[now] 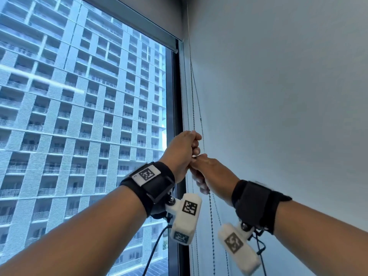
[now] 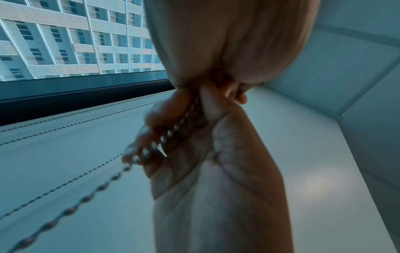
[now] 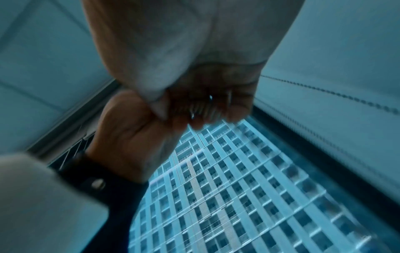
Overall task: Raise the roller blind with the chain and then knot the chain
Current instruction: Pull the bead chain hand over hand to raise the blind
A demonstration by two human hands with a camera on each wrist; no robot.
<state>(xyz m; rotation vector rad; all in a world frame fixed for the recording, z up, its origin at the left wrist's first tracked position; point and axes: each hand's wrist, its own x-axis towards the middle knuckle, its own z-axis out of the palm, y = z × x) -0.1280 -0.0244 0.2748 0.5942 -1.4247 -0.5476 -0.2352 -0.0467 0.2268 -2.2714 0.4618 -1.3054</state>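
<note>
Far to the left, through the window glass (image 1: 83,108), a tall apartment block (image 1: 59,96) with rows of balconies fills the view. Above it, the roller blind (image 1: 139,22) is drawn most of the way up, its grey bottom bar crossing the top of the pane and ending at the dark window frame (image 1: 175,108). Just right of that frame the bead chain (image 1: 192,92) hangs in thin strands against a pale blind (image 1: 278,96) that covers the right of the scene. Both hands meet on the chain, one above the other and touching. The left hand (image 1: 184,150) is the upper one, a black wrist strap (image 1: 151,180) with a white camera block (image 1: 185,218) hanging below it; its fingers are curled into a fist around a strand, which enters the top of the fist. The left wrist view is blurred, but it shows that hand's palm close to the lens. The right hand (image 1: 211,172) sits directly below, its fingers (image 2: 151,123) wrapped round the chain, with the metal beads (image 2: 164,138) running through the closed grip and trailing out beneath toward the near left. In the right wrist view the left hand (image 3: 134,137) shows as a fist pressed against the right palm, and bead glints sit between them, too smeared to trace. Below the hands the strands drop on past the second camera block (image 1: 239,248) beneath the right wrist strap (image 1: 256,204).
</note>
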